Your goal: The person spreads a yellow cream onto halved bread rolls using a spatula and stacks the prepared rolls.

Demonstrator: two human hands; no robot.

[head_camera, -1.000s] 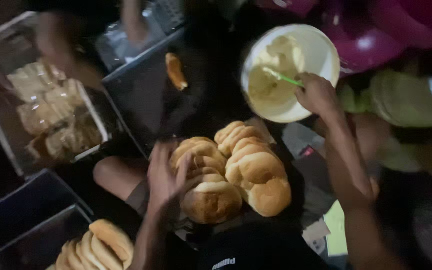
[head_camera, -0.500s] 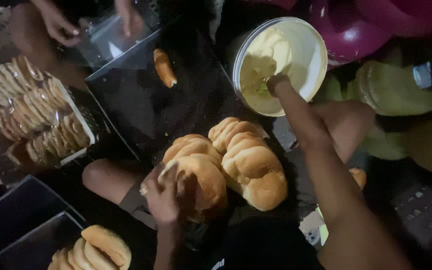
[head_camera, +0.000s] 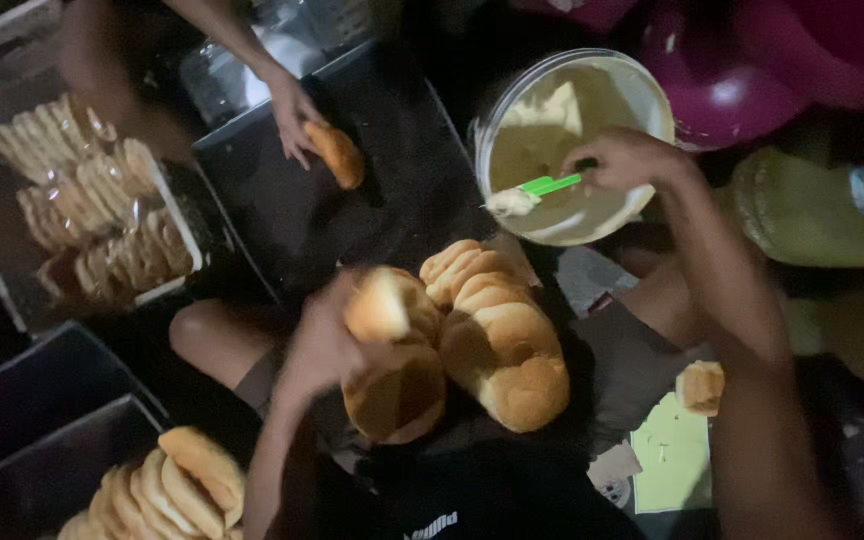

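Nearest the camera, the left hand [head_camera: 317, 345] is closed around a split bread roll [head_camera: 380, 305], lifted just above the cluster of joined rolls [head_camera: 492, 345] resting on the lap. The roll's pale cut face tilts up and to the right, toward the other arm. Farther out and to the right, the right hand [head_camera: 632, 160] grips a green spatula [head_camera: 542, 187] over the white tub of pale spread [head_camera: 572, 110], its loaded tip pointing left and down toward the held roll, so the two are near but apart. Beyond, on a dark tray [head_camera: 352, 240], another person's hand [head_camera: 292, 115] touches a single roll [head_camera: 337, 155], beside a crate of packed rolls [head_camera: 102, 225].
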